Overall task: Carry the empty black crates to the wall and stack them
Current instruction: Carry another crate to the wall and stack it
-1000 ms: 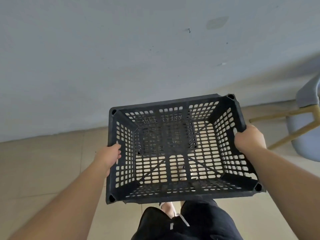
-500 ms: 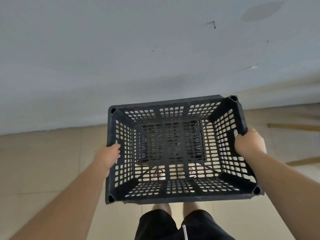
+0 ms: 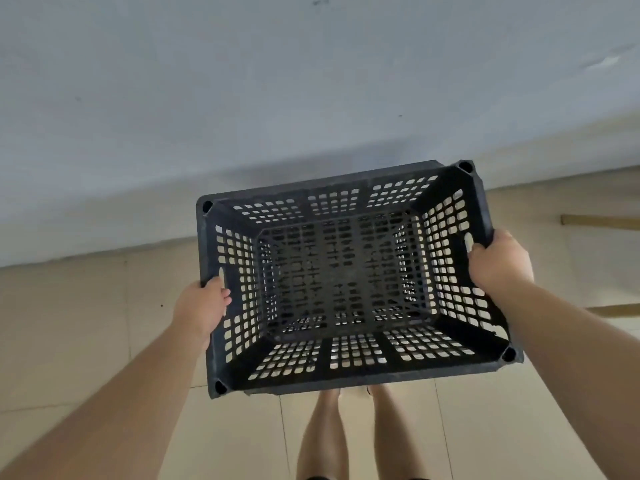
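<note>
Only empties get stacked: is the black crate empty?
Empty: through the black crate only its bare slotted bottom shows, nothing inside.

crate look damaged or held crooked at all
Nothing stands out. The black crate is empty and looks intact, gripped at its side handles by the left hand and right hand, roughly level near the wall.

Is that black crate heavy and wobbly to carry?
Probably light: the black crate is empty and mostly holes. It looks stiff, keeping its shape between the left hand and right hand. Handle slots likely stop slipping.
</note>
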Demonstrator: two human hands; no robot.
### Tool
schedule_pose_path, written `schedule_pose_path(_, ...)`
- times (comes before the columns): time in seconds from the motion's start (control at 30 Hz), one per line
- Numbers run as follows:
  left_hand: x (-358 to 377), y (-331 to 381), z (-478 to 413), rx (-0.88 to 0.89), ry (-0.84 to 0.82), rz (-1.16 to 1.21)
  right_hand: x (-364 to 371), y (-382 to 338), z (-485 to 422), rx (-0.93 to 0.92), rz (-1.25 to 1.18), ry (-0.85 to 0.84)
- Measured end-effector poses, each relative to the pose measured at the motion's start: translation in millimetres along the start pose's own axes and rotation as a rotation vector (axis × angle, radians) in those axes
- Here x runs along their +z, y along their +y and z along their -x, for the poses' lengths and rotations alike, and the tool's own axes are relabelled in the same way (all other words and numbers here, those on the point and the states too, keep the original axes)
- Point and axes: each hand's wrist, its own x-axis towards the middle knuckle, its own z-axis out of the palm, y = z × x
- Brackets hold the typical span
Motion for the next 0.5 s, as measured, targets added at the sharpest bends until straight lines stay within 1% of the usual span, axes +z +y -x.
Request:
schedule_pose_path(0.17,14,-5,-30,0.035,0.023,-0.039,27,0,-21,0.022,0.001,0.009)
schedule_pose_path(0.33,24,-9,-45,0.077,0.026,-0.057,41,1,-33,0.004,0.029,0.032)
schedule_pose_path(0.5,25,-11,-54,0.058,0.061,-0.052,50,5,-34,-0.003,0.066,0.024)
